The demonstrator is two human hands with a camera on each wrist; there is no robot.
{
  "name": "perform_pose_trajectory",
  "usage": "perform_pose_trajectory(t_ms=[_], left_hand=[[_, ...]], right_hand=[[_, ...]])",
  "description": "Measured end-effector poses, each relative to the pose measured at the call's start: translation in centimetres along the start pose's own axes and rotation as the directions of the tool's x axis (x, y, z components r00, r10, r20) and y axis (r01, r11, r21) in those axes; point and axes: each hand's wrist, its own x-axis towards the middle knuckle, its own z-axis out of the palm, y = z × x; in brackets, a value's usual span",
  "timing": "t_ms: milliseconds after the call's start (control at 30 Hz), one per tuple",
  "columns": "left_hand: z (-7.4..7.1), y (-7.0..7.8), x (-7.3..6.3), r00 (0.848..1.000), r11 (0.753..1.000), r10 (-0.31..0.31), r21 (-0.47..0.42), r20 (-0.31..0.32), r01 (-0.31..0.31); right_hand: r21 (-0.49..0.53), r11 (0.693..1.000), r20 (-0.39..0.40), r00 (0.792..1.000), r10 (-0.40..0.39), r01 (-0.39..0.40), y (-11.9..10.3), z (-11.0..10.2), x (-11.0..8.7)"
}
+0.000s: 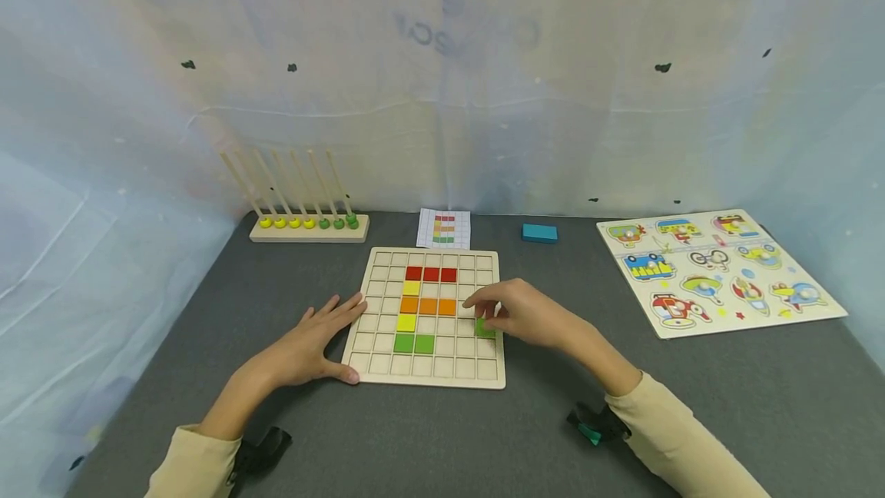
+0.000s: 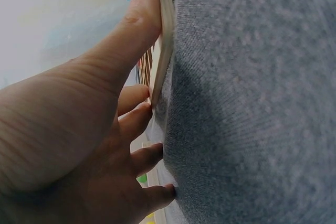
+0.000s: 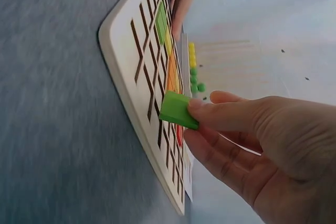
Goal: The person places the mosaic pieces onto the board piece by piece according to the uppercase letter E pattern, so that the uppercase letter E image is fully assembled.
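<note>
A wooden grid board (image 1: 429, 383) lies on the dark table in front of the person, with red, yellow, orange and green square tiles set in some of its cells. My left hand (image 1: 300, 348) rests at the board's left side, fingers spread, the thumb (image 2: 137, 11) lying along the edge. Over the right part of the grid, my right hand (image 1: 528, 315) pinches a green square tile (image 3: 176, 109) between thumb and fingers. In the right wrist view this tile is tilted above the cells. Two green tiles (image 1: 414, 343) sit side by side in a lower row.
Behind the board lies a printed pattern card (image 1: 444, 230), with a blue block (image 1: 539, 233) to its right. A bead rack with upright pegs (image 1: 309, 234) stands at the back left. On the right lies a vehicle picture puzzle (image 1: 719, 271). Plastic sheeting hangs behind the table.
</note>
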Motion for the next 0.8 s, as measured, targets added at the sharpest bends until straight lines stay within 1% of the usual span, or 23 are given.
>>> perform_pose_trajectory(t_ms=[233,400,500,800], left_hand=[[0.0,-0.1,0.0,1.000,1.000,-0.001,-0.001,0.003,0.001],[0.0,-0.1,0.0,1.000,1.000,0.003,-0.001,-0.003,-0.003],[0.0,0.0,0.0,1.000,1.000,0.002,-0.002,-0.003,-0.002],[0.0,0.1,0.1,1.000,1.000,-0.004,0.004,0.001,0.004]], right_hand=[[0.031,0.998,0.012,0.998,-0.056,0.056,-1.0,1.2,1.9],[0.067,0.995,0.038,0.997,-0.070,0.068,-1.8,2.1,3.0],[0.066,0.995,0.061,0.995,-0.077,0.073,-2.1,2.8,3.5],[0.043,0.998,0.089,0.995,-0.041,0.037,-2.4,3.7,3.6]])
